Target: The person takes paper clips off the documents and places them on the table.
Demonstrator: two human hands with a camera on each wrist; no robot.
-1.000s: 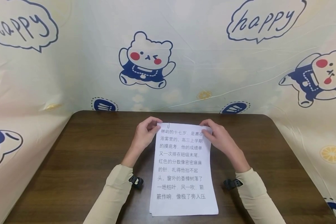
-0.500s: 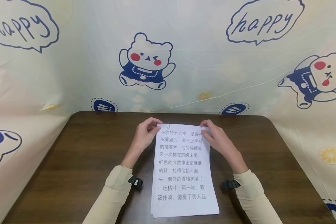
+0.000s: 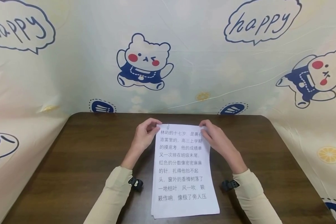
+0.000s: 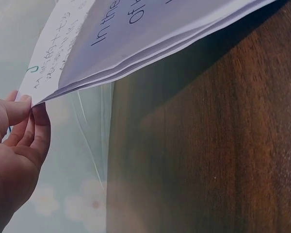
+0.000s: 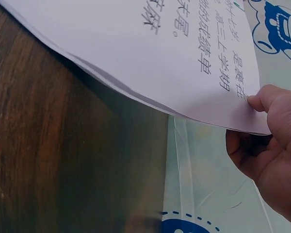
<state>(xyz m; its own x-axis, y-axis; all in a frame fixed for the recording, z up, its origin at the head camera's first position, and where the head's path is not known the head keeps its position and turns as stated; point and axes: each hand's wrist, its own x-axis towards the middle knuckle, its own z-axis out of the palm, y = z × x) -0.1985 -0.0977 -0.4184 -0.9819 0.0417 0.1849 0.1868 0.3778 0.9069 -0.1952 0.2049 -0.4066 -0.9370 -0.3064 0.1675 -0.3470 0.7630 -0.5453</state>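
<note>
Several stacked sheets of white paper [image 3: 182, 183] with printed Chinese text stand out in the head view, their upper end raised off the table. A paper clip [image 3: 168, 126] sits on the top edge, left of its middle; it looks green in the left wrist view [image 4: 33, 69]. My left hand [image 3: 144, 133] pinches the top left corner, thumb on the front and fingers behind. At the top right corner, my right hand [image 3: 216, 137] pinches the sheets the same way. The left wrist view shows English lettering on a sheet behind the front one.
The dark brown wooden table [image 3: 86, 161] extends on both sides of the paper. Behind it hangs a pale curtain [image 3: 196, 62] printed with bears, oranges and the word "happy". Each wrist wears a black strap with a small device [image 3: 136, 184].
The paper's lower end has shifted very slightly to the right, and the right forearm has moved slightly inward. Both hands keep their hold on the corners. The head view has shifted a little.
</note>
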